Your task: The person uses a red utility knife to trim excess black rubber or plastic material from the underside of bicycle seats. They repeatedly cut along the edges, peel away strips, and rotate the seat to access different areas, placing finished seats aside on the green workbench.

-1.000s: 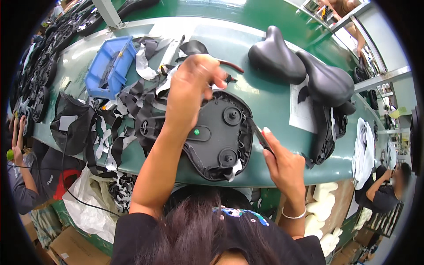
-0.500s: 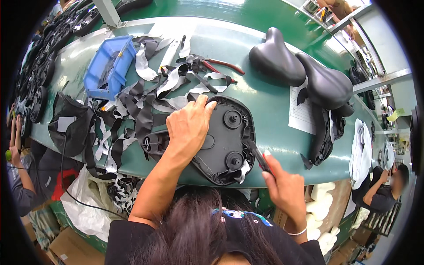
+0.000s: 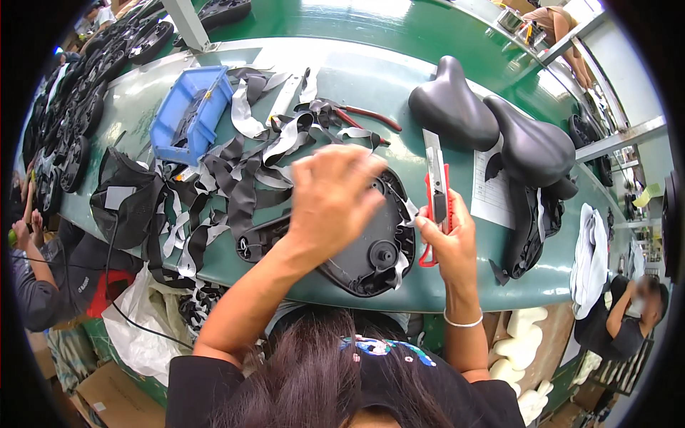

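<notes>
Black moulded plastic faces up on the broad bicycle saddle (image 3: 357,264) in the head view; it lies on the green tabletop (image 3: 371,93), partly beneath the left hand (image 3: 335,203) and left of the right-hand grip. The left fingers are spread and blurred; contact with the saddle cannot be determined. The right hand (image 3: 454,239) is closed around a red-and-grey utility knife (image 3: 437,187), its metal blade pointing away from the wearer. Tangled black-and-white fabric strips (image 3: 239,196) lie left of the left hand. Assessment: saddle probably light, base stiff, rim covering softer, smooth plastic possibly slippery; best held by its rim, clear of the blade.
</notes>
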Available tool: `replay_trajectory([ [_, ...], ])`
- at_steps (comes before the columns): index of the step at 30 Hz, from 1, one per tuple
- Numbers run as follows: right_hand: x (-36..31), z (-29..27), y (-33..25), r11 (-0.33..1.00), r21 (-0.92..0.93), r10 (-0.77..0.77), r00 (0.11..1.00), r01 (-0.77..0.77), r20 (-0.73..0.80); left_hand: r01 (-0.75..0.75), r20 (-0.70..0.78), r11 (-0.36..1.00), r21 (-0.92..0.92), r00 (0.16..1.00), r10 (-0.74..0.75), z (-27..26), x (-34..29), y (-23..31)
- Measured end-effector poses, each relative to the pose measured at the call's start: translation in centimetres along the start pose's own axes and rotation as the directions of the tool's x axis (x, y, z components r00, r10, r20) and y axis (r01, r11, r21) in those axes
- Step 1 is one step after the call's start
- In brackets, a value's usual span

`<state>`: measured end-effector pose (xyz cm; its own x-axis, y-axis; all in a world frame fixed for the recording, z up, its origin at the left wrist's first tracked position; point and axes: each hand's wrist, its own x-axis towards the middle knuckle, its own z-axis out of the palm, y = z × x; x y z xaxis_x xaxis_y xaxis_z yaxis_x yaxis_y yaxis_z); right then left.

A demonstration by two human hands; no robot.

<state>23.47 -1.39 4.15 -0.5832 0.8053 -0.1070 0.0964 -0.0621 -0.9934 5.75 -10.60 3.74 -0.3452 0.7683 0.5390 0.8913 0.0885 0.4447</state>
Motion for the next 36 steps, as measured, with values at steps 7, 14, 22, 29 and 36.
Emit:
replay_trajectory([
  [7,-1.7,-2.0,-1.4,0.787,-0.563,-0.239,0.966,0.251,0.096,-0.237,0.226,0.956,-0.175,0.935,0.273,1.6,0.4,-0.3],
  [14,-5.0,-3.2,-2.4,0.249,-0.899,-0.181,0.929,0.361,0.323,-0.114,0.081,0.963,-0.242,0.987,0.138,1.9,0.4,-0.4],
  [22,-4.7,-3.8,-4.2,0.117,-0.898,-0.168,0.900,0.423,0.402,0.463,0.220,0.245,-0.852,0.741,-0.635,-0.1,1.2,-2.9],
  [29,3.3,-3.7,-6.7,0.020,-0.689,-0.011,0.689,0.725,0.725,0.466,0.439,-0.015,-0.885,0.820,-0.367,-4.4,-2.2,-1.3],
  [36,-5.2,-5.3,-5.9,-0.080,-0.876,-0.008,0.878,0.476,0.478,0.173,0.104,0.390,-0.904,0.976,-0.192,-12.0,2.2,-6.4],
])
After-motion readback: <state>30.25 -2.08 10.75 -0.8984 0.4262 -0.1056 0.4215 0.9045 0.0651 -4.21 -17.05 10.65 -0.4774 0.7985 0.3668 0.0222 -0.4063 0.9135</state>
